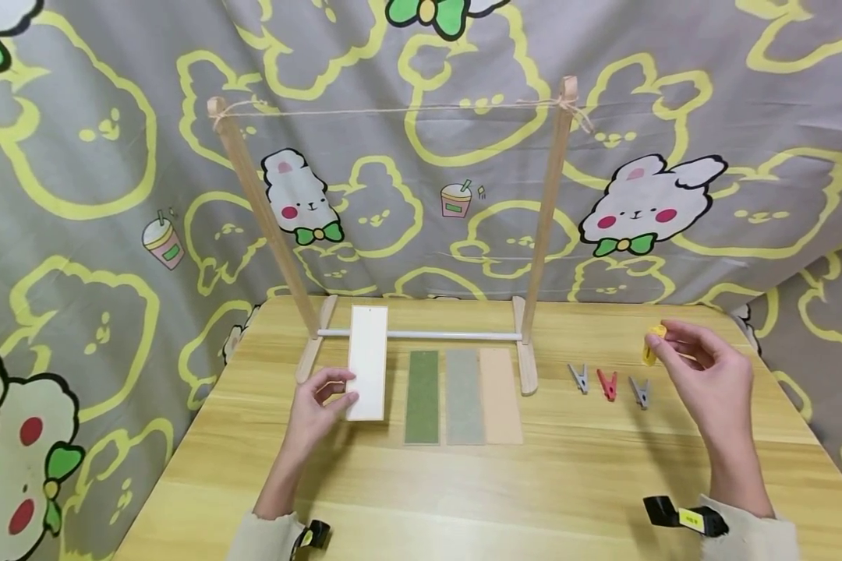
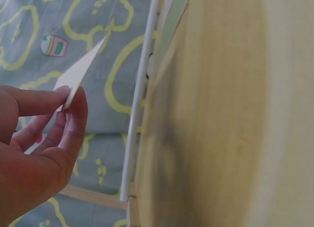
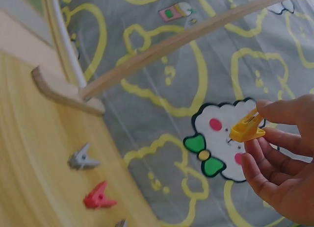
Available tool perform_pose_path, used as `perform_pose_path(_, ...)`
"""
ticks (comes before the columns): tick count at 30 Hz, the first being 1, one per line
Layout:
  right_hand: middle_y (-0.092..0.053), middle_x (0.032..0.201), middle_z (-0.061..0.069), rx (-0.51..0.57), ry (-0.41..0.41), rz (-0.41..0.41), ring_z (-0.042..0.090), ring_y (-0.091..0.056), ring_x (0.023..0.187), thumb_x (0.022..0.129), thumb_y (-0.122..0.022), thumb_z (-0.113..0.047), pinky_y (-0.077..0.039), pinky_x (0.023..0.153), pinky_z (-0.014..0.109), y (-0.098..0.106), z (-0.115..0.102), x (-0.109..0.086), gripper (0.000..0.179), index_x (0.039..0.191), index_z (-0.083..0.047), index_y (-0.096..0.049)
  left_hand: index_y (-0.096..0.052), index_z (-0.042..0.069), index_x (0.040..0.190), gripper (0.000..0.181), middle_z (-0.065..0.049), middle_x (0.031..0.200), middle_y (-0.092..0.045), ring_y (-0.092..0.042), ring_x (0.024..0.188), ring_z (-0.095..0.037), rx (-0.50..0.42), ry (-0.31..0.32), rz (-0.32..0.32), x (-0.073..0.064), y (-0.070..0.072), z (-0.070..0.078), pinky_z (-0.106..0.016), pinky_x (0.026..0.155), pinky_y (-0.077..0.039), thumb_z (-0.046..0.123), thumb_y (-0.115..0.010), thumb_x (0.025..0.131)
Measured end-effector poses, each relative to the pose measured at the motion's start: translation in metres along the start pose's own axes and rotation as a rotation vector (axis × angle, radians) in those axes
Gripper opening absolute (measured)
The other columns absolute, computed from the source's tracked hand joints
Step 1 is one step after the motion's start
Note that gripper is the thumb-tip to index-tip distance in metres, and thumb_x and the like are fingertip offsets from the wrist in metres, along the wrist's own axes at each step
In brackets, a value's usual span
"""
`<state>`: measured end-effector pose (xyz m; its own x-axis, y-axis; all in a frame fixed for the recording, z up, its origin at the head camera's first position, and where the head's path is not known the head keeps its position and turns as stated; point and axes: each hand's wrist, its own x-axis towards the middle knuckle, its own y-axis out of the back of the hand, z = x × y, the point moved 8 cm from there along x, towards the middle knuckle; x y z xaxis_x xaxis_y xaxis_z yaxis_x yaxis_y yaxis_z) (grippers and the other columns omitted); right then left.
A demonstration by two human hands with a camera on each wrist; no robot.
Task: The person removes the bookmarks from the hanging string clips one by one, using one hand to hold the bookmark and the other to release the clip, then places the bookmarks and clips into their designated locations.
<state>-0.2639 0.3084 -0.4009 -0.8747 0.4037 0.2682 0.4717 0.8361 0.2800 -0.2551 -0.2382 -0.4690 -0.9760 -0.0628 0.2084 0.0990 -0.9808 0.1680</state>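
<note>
My left hand [image 1: 317, 409] pinches a white rectangular card [image 1: 368, 362] by its left edge, holding it upright above the table. The left wrist view shows the thumb and fingers on the card [image 2: 81, 72], seen nearly edge-on. At the right, my right hand [image 1: 712, 374] pinches a yellow clothespin [image 1: 652, 345] between thumb and fingers; the right wrist view shows this clothespin [image 3: 248, 127] raised over the table. Below and left of that hand lie a grey clothespin [image 1: 579, 379], a red clothespin [image 1: 607, 385] and another grey clothespin [image 1: 641, 393].
A wooden stand has a left post [image 1: 263, 210], a right post [image 1: 550, 210], a string [image 1: 393, 110] tied across the top and a white bar [image 1: 456, 336] low down. In front lie green [image 1: 422, 397], grey [image 1: 466, 397] and peach [image 1: 501, 397] cards. A patterned curtain [image 1: 765, 93] hangs behind.
</note>
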Motion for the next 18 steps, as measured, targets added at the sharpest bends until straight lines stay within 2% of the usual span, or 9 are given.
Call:
perform_pose_path(7, -0.066, 0.089, -0.020, -0.074, -0.022, -0.015, -0.008, -0.064, 0.079, 0.089, -0.081, -0.015, -0.050, 0.070, 0.004, 0.010, 0.021, 0.000, 0.030, 0.115, -0.001, -0.073, -0.066, -0.013, 0.109, 0.029, -0.029, 0.117, -0.061, -0.064, 0.092, -0.021, -0.002, 0.058, -0.032, -0.009, -0.001, -0.014, -0.020, 0.080, -0.057, -0.021, -0.072, 0.081)
perform_pose_path(12, -0.064, 0.088, -0.023, -0.148, -0.032, -0.024, -0.010, -0.061, 0.078, 0.090, -0.081, -0.022, -0.049, 0.067, 0.004, 0.018, 0.033, 0.001, 0.035, 0.117, -0.001, -0.072, -0.066, -0.012, 0.108, 0.028, -0.028, 0.116, -0.062, -0.064, 0.092, -0.025, 0.001, 0.093, -0.043, -0.010, -0.004, -0.020, -0.020, 0.079, -0.057, -0.020, -0.072, 0.082)
perform_pose_path(18, -0.059, 0.086, -0.031, -0.248, -0.028, -0.044, -0.016, -0.057, 0.076, 0.092, -0.079, -0.029, -0.046, 0.062, 0.005, 0.029, 0.045, 0.003, 0.044, 0.121, 0.003, -0.070, -0.066, -0.011, 0.109, 0.027, -0.025, 0.118, -0.062, -0.064, 0.089, -0.019, -0.006, 0.177, -0.056, -0.011, -0.006, -0.028, -0.020, 0.074, -0.057, -0.018, -0.072, 0.084)
